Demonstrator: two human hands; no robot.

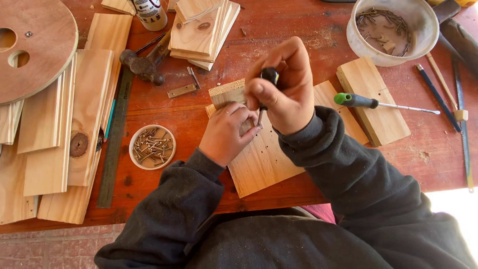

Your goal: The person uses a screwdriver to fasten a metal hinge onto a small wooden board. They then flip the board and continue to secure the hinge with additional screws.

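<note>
My right hand (286, 87) grips the black handle of a screwdriver (265, 89), held upright with its tip on a pale wooden board (264, 159) lying on the red table. My left hand (226, 132) rests on the same board beside the tip, fingers pinched around the shaft's lower end. What sits under the tip is hidden by my fingers. The board shows a few small holes near its middle.
A small white dish of screws (152, 146) sits to the left. A green-handled screwdriver (373, 103) lies on a wood block (373, 107) on the right. A hammer (144, 65), a steel ruler (115, 139), stacked planks (74, 129), a hinge (182, 90) and a tub of nails (393, 30) surround the work.
</note>
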